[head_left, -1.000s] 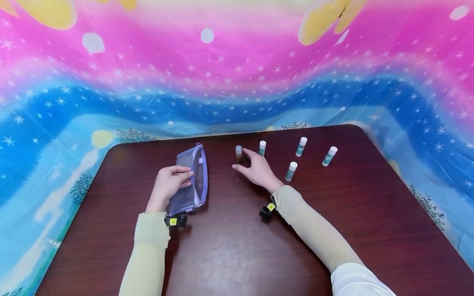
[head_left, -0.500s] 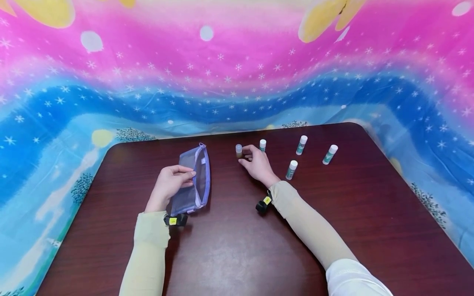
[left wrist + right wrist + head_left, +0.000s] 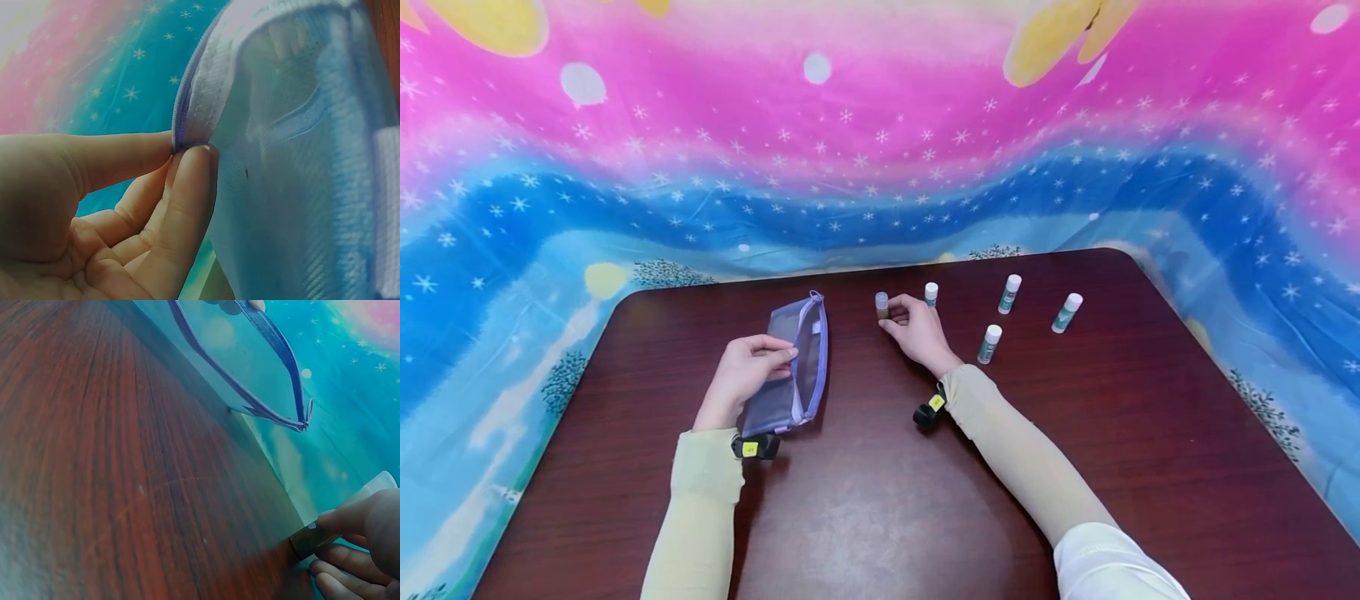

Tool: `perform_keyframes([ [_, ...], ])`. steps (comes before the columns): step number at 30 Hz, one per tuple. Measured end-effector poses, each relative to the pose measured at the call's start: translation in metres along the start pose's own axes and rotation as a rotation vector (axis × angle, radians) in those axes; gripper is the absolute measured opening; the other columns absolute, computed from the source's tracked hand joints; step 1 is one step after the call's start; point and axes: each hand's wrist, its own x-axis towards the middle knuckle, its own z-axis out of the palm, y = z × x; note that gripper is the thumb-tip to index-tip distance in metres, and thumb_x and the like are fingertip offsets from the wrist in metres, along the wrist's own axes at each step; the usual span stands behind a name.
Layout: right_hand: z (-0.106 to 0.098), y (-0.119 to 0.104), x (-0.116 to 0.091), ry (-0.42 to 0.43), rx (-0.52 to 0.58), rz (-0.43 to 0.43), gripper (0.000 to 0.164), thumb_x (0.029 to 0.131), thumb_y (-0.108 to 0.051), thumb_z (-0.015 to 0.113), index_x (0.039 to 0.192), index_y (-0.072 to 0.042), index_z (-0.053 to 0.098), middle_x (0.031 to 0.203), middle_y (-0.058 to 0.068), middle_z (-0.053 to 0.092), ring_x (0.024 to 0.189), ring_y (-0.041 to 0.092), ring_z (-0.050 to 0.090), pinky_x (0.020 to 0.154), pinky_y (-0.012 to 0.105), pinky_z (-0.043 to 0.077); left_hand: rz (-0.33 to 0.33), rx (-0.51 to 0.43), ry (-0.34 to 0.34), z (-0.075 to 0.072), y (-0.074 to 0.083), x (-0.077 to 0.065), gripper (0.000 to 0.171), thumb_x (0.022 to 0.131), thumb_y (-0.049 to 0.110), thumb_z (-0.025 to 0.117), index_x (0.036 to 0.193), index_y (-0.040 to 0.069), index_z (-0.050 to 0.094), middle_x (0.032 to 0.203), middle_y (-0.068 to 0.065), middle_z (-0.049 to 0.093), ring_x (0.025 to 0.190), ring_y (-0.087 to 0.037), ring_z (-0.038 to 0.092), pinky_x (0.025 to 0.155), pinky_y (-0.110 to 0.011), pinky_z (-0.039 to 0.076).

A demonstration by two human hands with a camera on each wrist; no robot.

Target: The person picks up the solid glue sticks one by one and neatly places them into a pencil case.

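Left hand [image 3: 748, 367]: thumb and fingers pinch the gaping rim of a purple mesh pouch [image 3: 762, 408]. Right hand [image 3: 920, 333]: pinches a clear-capped tube [image 3: 882, 307], upright, right of pouch; table contact unclear. 4 white-capped tubes [image 3: 989, 345] stand rightward on the dark wood table [image 3: 850, 508]. Beyond: snowflake-patterned backdrop [image 3: 737, 175].

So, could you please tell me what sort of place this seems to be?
Probably a staged recording corner: a patterned cloth backdrop surrounds a bare-topped wooden-looking table, and small cameras, it seems, are strapped to both wrists.
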Motion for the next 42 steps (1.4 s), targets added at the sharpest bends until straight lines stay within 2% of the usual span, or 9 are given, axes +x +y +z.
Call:
perform_keyframes([
  [9,0.001,-0.004,-0.005,-0.019,0.018,0.001,0.023,0.094,-0.014,0.077,0.114,-0.006,0.069,0.105,0.006,0.071,0.095,0.018,0.070,0.085,0.029,0.057,0.011,0.007,-0.001,0.000,-0.002,0.000,0.025,0.096,0.005,0.072,0.113,-0.012,0.068,0.097,-0.015,0.074,0.072,-0.013,0.071,0.073,-0.029,0.062],
  [21,0.002,-0.019,-0.015,-0.055,0.086,-0.001,0.022,0.093,-0.016,0.077,0.111,-0.007,0.071,0.101,0.005,0.072,0.091,0.019,0.070,0.084,0.032,0.057,0.006,-0.034,-0.016,0.002,-0.003,-0.001,0.025,0.096,0.003,0.071,0.114,-0.014,0.067,0.090,-0.013,0.074,0.066,-0.014,0.070,0.069,-0.029,0.062],
  [28,0.005,-0.025,-0.020,-0.075,0.112,0.018,0.024,0.092,-0.023,0.079,0.111,-0.009,0.073,0.096,0.001,0.073,0.085,0.016,0.070,0.080,0.032,0.058,0.010,-0.021,-0.007,0.003,-0.002,-0.001,0.024,0.096,0.002,0.071,0.113,-0.013,0.066,0.089,-0.013,0.074,0.066,-0.014,0.070,0.068,-0.029,0.062],
  [36,0.011,-0.034,-0.024,-0.127,0.230,0.047,0.027,0.090,-0.020,0.081,0.111,-0.005,0.074,0.093,0.004,0.074,0.082,0.017,0.071,0.076,0.032,0.060,0.002,-0.009,-0.006,0.003,0.000,-0.001,0.023,0.096,0.003,0.070,0.113,-0.013,0.066,0.088,-0.012,0.074,0.065,-0.013,0.070,0.068,-0.029,0.062],
  [42,0.018,-0.037,-0.026,-0.169,0.322,0.063,0.027,0.090,-0.015,0.080,0.112,-0.001,0.073,0.090,0.006,0.075,0.079,0.025,0.072,0.075,0.039,0.061,-0.003,0.004,-0.011,0.002,-0.001,0.000,0.023,0.096,0.004,0.070,0.113,-0.012,0.067,0.088,-0.013,0.074,0.066,-0.014,0.070,0.068,-0.029,0.062],
])
